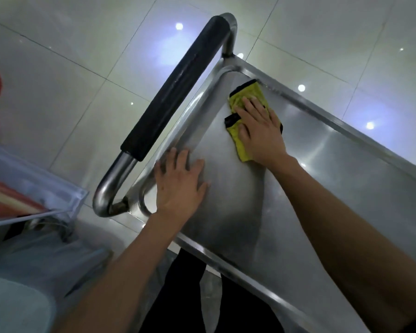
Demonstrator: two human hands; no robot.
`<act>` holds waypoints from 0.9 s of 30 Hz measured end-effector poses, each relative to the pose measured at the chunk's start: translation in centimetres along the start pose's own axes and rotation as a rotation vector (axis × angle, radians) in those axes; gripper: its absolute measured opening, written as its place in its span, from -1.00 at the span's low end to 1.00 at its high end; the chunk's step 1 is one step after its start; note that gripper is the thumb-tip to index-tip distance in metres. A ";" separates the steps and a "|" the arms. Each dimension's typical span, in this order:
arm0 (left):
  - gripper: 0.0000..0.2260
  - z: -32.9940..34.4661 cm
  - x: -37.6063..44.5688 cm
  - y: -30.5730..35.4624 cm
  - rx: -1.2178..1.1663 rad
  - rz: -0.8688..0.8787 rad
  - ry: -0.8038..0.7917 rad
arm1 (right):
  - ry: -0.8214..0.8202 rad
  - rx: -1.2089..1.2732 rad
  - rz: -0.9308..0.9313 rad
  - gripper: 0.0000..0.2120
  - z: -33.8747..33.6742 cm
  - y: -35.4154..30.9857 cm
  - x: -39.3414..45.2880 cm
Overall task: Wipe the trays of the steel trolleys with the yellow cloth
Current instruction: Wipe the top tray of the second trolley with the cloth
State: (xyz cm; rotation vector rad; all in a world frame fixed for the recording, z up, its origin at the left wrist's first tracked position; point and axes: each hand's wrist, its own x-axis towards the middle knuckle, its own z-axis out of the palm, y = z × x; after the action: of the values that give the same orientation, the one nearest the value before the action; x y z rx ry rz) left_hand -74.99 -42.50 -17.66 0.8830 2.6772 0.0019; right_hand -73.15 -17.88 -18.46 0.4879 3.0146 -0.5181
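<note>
Head view:
Cloth (246, 97): pressed flat on the tray (322, 179), near the far corner by the handle (178, 87).
Right hand (259, 131): fingers straight, spread over the cloth; nothing gripped.
Left hand (180, 183): laid flat on bare tray, steadying.
Risk: with no grip, the cloth could bunch or be left behind; corner rim may be missed.

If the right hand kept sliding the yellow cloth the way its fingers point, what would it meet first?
Probably the raised steel rim at the tray's corner, below the black foam-covered handle; the right hand presses the yellow cloth just short of it.
</note>
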 end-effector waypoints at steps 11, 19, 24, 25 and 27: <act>-0.51 0.8 -0.2 0.8 -0.070 -0.060 0.010 | -0.031 -0.087 -0.193 -0.51 -1.7 1.4 9.6; -0.49 1.2 -0.5 0.7 -0.113 -0.081 0.013 | -0.098 -0.030 -0.244 -0.47 -0.5 -0.8 7.7; -0.47 1.5 -0.5 0.2 -0.135 -0.062 0.039 | -0.118 -0.013 -0.334 -0.44 1.1 -3.7 5.2; -0.47 1.4 -0.5 0.1 -0.147 -0.056 0.041 | -0.121 -0.011 -0.343 -0.45 1.4 -4.1 4.8; -0.45 1.1 -0.6 -0.1 -0.179 -0.037 0.027 | -0.111 -0.003 -0.357 -0.48 2.0 -4.9 4.0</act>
State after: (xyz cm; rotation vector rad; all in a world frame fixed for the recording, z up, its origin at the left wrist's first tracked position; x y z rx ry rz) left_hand -74.26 -42.99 -18.52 0.7821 2.6676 0.2428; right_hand -78.48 -21.72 -19.19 -0.0836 3.0007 -0.5357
